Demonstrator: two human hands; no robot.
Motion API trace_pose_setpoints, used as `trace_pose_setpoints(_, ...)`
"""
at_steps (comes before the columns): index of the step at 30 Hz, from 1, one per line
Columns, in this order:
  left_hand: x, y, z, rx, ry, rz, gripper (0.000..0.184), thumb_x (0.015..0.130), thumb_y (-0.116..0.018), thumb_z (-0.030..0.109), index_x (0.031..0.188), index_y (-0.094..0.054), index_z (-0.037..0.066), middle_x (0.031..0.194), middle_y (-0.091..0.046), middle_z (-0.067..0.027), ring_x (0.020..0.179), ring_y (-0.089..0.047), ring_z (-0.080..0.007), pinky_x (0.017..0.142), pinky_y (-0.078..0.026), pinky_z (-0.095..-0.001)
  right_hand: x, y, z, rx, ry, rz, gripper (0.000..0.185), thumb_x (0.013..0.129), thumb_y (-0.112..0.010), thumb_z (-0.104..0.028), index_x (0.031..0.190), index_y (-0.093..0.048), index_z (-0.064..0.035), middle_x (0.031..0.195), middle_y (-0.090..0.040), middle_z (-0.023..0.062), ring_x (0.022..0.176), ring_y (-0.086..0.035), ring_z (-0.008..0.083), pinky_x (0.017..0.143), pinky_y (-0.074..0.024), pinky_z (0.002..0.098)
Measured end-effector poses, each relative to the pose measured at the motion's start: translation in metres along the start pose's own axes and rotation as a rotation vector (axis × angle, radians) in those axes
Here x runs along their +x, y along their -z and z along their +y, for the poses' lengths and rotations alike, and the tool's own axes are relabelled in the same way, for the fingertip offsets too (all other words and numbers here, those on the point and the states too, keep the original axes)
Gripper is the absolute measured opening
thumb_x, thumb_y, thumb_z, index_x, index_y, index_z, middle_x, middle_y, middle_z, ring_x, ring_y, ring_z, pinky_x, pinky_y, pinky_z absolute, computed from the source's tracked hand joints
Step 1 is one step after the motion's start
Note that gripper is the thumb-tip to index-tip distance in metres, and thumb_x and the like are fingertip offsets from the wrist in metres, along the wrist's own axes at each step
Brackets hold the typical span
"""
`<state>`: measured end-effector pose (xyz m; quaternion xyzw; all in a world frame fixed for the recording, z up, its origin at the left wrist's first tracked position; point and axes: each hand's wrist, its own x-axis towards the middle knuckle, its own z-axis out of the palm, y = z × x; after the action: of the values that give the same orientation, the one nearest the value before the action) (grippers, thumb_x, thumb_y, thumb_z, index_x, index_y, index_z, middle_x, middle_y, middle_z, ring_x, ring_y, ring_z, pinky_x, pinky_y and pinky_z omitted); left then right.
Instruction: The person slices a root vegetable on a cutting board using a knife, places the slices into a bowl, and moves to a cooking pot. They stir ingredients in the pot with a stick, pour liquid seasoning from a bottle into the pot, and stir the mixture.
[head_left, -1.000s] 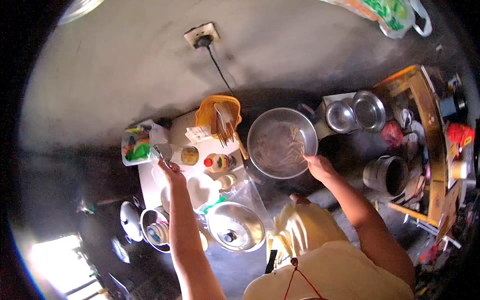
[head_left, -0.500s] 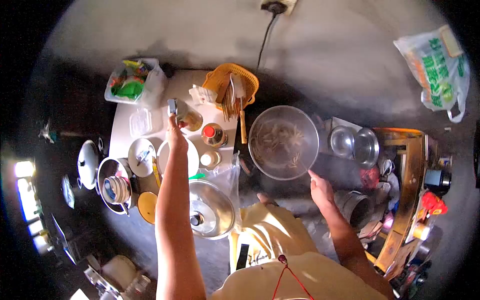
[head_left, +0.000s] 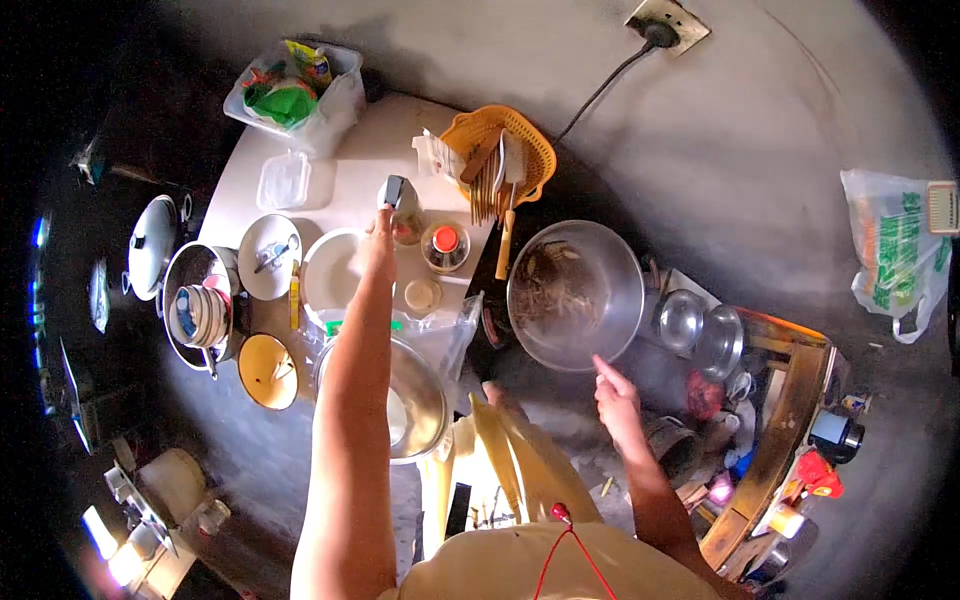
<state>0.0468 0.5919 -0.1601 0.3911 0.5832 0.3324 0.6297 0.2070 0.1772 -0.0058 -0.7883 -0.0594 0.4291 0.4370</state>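
My left hand [head_left: 381, 245] is closed on the dark grey handle of a clear jar [head_left: 408, 222] over the table. Beside it stand a red-capped bottle [head_left: 446, 246] and a small jar with a pale lid [head_left: 422, 295]. A white bowl [head_left: 335, 270] sits just left of my forearm. My right hand [head_left: 618, 400] is at the near rim of a large round pan [head_left: 622, 262], index finger stretched toward the rim and the other fingers curled. Whether something thin is in those fingers is unclear. Pale brown strips of food [head_left: 558, 290] lie in the pan.
An orange basket [head_left: 545, 165] holds chopsticks and a wooden-handled utensil [head_left: 506, 240]. A metal lid [head_left: 425, 400] lies under my left forearm. Metal bowls [head_left: 682, 318] stand right of the pan, near a wooden frame [head_left: 775, 430]. A plastic bag [head_left: 900, 250] hangs at the wall.
The view has shifted and turned, showing more of the wall socket. The jar looks more upright in my left hand. My right hand remains near the pan's rim.
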Motion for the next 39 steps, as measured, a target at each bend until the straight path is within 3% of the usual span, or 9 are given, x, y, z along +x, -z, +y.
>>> trace_pose_setpoints(4,-0.025,0.002,0.013,0.118,-0.003,-0.047,0.044,0.081,-0.054,0.044,0.093,-0.062,0.003,0.086,-0.061,-0.0071,0.078,-0.051,-0.0147,0.076,-0.036,-0.0266,0.004,-0.002,0.014,0.040,-0.226,-0.110,0.031,0.089,-0.048,-0.011,0.120,-0.056,-0.0105,0.061,-0.044,-0.0054,0.053,-0.040,0.0053,0.049,-0.0342,0.0204)
trace_pose_setpoints(6,-0.029,0.001,0.011,0.094,0.009,-0.055,0.045,0.082,-0.053,0.046,0.094,-0.062,0.003,0.085,-0.062,-0.0074,0.078,-0.051,-0.0147,0.076,-0.036,-0.0268,0.017,-0.002,0.031,-0.459,0.097,0.053,0.031,0.088,-0.048,-0.010,0.118,-0.056,-0.0089,0.068,-0.058,0.0013,0.055,-0.046,0.0094,0.053,-0.0407,0.0247)
trace_pose_setpoints(10,-0.042,0.003,0.014,0.173,-0.117,-0.102,0.052,0.084,-0.050,0.051,0.090,-0.065,0.001,0.081,-0.064,-0.0098,0.083,-0.053,-0.0193,0.084,-0.038,-0.0340,0.022,0.006,0.016,-0.544,0.285,0.154,0.031,0.089,-0.047,-0.011,0.118,-0.056,-0.0121,0.114,-0.058,0.0155,0.104,-0.057,0.0215,0.087,-0.0420,0.0280)
trace_pose_setpoints(14,-0.022,0.018,-0.003,0.610,-0.236,-0.142,0.049,0.084,-0.052,0.048,0.090,-0.062,0.001,0.088,-0.061,-0.0156,0.093,-0.052,-0.0290,0.086,-0.038,-0.0382,0.040,-0.001,-0.025,-0.723,0.347,0.246,0.033,0.089,-0.044,-0.012,0.120,-0.053,-0.0119,0.108,-0.057,0.0215,0.097,-0.058,0.0319,0.083,-0.0446,0.0342)
trace_pose_setpoints(17,-0.066,0.024,0.023,0.659,-0.498,0.239,0.037,0.078,-0.062,0.034,0.099,-0.057,0.003,0.103,-0.051,-0.0230,0.099,-0.048,-0.0368,0.088,-0.038,-0.0417,0.055,0.002,-0.013,-0.854,0.248,0.211,0.033,0.088,-0.044,-0.015,0.119,-0.054,-0.0124,0.104,-0.056,0.0234,0.094,-0.057,0.0360,0.080,-0.0455,0.0381)
trace_pose_setpoints(26,-0.224,0.155,0.041,0.154,-0.406,-0.066,0.020,0.085,-0.047,-0.001,0.103,-0.053,0.003,0.099,-0.054,-0.0049,0.087,-0.055,-0.0136,0.078,-0.043,-0.0252,-0.070,-0.002,0.005,-0.774,0.043,0.117,0.032,0.086,-0.048,-0.016,0.116,-0.057,-0.0167,0.087,-0.061,0.0222,0.071,-0.063,0.0247,0.067,-0.0468,0.0346)
trace_pose_setpoints(30,-0.300,0.225,0.012,0.103,-0.318,-0.031,0.023,0.085,-0.046,-0.003,0.107,-0.049,0.002,0.100,-0.054,-0.0045,0.085,-0.055,-0.0110,0.077,-0.045,-0.0235,-0.033,0.010,0.065,-0.727,0.256,0.076,0.029,0.088,-0.046,-0.012,0.113,-0.059,-0.0097,0.112,-0.059,0.0127,0.105,-0.057,0.0213,0.089,-0.0429,0.0293)
trace_pose_setpoints(32,-0.336,0.255,0.000,0.168,-0.262,0.003,0.024,0.084,-0.046,-0.004,0.107,-0.049,0.002,0.100,-0.054,-0.0049,0.083,-0.054,-0.0110,0.076,-0.046,-0.0239,-0.005,0.018,0.082,-0.705,0.463,0.173,0.029,0.088,-0.043,-0.017,0.111,-0.060,-0.0090,0.110,-0.058,0.0155,0.101,-0.057,0.0316,0.088,-0.0441,0.0363)
trace_pose_setpoints(39,-0.441,0.352,-0.076,0.136,-0.031,0.199,0.013,0.085,-0.049,0.004,0.098,-0.052,0.006,0.095,-0.053,-0.0032,0.079,-0.052,-0.0117,0.069,-0.047,-0.0255,0.006,0.030,0.073,-0.569,0.266,0.464,0.031,0.086,-0.042,-0.017,0.110,-0.060,-0.0089,0.109,-0.059,0.0171,0.099,-0.058,0.0312,0.083,-0.0465,0.0355)
